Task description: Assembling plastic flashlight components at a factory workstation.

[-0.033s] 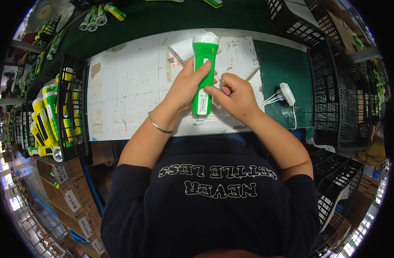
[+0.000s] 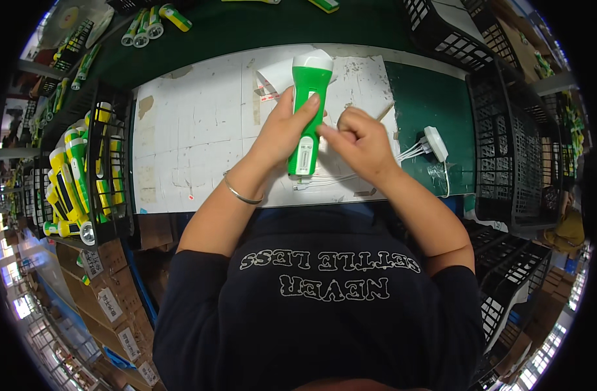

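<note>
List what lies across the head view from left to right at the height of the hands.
Black rack of yellow and green torches → white work mat → left hand gripping the green torch → right hand → white charger block → black crates.

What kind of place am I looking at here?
Likely a small factory assembly bench: a worn white work mat, black crates alongside, a rack of matching green and yellow torches, one green torch in hand.

A torch (image 2: 307, 111) lies on the mat (image 2: 194, 130), a crate (image 2: 106, 169) left, an adapter (image 2: 436, 143) right.
</note>
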`<state>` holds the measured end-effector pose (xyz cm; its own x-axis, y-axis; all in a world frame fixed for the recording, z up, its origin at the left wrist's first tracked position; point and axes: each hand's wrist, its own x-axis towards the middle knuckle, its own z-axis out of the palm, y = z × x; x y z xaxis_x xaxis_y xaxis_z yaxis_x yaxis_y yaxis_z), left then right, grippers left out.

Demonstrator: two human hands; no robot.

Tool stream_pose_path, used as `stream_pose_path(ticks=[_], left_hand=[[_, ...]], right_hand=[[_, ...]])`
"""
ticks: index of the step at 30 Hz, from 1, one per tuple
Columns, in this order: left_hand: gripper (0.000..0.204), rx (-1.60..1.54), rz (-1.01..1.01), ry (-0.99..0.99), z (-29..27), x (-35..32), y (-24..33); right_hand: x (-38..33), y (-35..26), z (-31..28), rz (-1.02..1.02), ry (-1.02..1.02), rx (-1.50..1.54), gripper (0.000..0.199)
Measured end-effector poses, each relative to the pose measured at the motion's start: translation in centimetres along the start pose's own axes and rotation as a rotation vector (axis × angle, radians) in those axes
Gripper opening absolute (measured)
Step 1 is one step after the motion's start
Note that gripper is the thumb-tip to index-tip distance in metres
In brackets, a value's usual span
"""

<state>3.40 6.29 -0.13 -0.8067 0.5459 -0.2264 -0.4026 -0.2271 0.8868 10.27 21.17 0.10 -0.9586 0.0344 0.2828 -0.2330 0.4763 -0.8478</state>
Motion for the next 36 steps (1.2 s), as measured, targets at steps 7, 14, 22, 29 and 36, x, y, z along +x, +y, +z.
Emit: stream_pose_path(ticks=[7,14,22,29,36], left_hand=[[0.046,0.476,0.105,-0.055,-1.3,-1.5,0.3],[0.046,1.37,0.407,-0.149,-2.0,-3.9,3.9],[0.044,1.284,0.056,-0.275,-5.0,-5.7,5.6],[0.056,0.807,0.034,-0.094,-5.3,-3.7,0.5],[0.055,0.826,0.08,0.105,-5.3,-2.9,-0.6]], right_hand=[[3.1,0.1,-4.0,0.284,-0.077,0.197,0.028],[3.9,-0.6,-5.6,0.2,-0.462,0.149,0.062],[3.3,-0.1,-4.7,0.291,-0.449,0.434,0.066],[2.6,3.7,2.0,0.175,-0.155,-0.527,0.037],[3.3,3.4,1.0,0.35,-0.217,0.198,0.02]])
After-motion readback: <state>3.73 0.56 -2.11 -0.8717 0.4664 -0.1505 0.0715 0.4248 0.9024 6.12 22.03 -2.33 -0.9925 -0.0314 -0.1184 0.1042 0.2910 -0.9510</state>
